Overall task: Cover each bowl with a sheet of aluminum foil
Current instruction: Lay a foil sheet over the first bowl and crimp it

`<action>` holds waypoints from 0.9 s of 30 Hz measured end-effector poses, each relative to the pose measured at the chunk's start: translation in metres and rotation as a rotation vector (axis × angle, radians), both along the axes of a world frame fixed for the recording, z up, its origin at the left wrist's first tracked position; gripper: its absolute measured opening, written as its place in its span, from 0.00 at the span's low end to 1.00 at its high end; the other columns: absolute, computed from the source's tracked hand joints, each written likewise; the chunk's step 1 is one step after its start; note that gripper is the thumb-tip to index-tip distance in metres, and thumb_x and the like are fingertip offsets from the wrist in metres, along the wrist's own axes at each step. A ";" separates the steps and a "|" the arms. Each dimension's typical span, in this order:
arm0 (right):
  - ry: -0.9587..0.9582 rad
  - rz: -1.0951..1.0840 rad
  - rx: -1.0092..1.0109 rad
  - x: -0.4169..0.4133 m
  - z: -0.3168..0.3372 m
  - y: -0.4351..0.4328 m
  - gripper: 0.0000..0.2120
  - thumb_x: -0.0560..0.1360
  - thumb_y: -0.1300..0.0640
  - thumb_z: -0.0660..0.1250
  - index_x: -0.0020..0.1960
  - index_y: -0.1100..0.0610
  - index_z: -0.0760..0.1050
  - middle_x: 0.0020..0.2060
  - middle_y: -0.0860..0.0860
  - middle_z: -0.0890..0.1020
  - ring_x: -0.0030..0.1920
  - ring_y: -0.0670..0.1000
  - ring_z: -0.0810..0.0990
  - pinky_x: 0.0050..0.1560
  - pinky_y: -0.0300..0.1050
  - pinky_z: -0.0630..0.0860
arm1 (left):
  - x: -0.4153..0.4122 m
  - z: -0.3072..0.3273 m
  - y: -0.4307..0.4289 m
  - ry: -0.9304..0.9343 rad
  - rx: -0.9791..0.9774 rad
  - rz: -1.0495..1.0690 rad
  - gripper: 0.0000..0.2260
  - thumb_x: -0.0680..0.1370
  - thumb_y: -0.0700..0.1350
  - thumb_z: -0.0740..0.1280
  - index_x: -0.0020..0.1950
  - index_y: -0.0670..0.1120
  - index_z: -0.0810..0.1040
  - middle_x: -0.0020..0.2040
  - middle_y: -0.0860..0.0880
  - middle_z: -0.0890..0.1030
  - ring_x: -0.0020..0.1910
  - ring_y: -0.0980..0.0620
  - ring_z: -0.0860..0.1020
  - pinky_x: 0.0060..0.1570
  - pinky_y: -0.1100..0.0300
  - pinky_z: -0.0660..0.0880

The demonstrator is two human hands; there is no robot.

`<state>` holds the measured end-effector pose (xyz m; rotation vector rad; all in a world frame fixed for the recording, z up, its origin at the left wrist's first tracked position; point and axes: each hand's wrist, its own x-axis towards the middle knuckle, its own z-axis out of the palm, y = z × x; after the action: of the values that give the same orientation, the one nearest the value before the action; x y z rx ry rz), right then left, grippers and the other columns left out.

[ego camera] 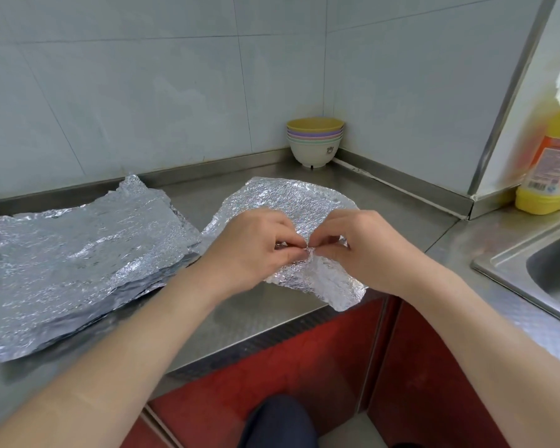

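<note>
At the frame's centre, the left hand [249,250] and right hand [362,250] are meeting fingertip to fingertip, both pinching a crinkled foil sheet [291,202] lying on the steel counter [240,321]. Left of them a foil stack [78,263] is resting. Upper centre, nested bowls [314,140] are standing uncovered in the corner.

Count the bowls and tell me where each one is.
5 by the visible rims, all nested in one stack of bowls in the back corner of the counter: yellow on top, then two purplish, one green, white at the bottom. More could be hidden inside.
</note>
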<state>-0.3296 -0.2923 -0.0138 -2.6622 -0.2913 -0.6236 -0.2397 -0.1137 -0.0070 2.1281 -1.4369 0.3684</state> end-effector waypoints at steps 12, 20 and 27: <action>-0.052 -0.047 -0.101 -0.004 -0.001 -0.023 0.07 0.74 0.63 0.70 0.49 0.53 0.82 0.46 0.47 0.79 0.48 0.51 0.75 0.48 0.46 0.73 | -0.019 0.005 -0.019 0.006 0.084 0.055 0.08 0.78 0.48 0.67 0.51 0.48 0.84 0.45 0.49 0.81 0.47 0.51 0.77 0.51 0.52 0.72; -0.033 -0.005 0.001 -0.006 -0.001 -0.005 0.06 0.73 0.55 0.73 0.50 0.50 0.84 0.45 0.46 0.81 0.47 0.48 0.77 0.47 0.38 0.71 | 0.001 0.012 -0.005 0.085 0.069 0.011 0.05 0.75 0.48 0.72 0.49 0.51 0.86 0.46 0.55 0.82 0.47 0.58 0.77 0.52 0.59 0.71; -0.066 -0.052 -0.102 0.000 -0.007 0.001 0.06 0.74 0.61 0.71 0.49 0.54 0.82 0.43 0.48 0.80 0.48 0.52 0.77 0.46 0.48 0.73 | 0.005 -0.003 -0.003 -0.080 0.039 -0.044 0.09 0.73 0.53 0.70 0.46 0.49 0.86 0.39 0.54 0.80 0.40 0.56 0.75 0.42 0.60 0.72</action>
<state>-0.3294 -0.2911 -0.0208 -2.7585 -0.2798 -0.7325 -0.2349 -0.1163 -0.0100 2.1302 -1.5455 0.4167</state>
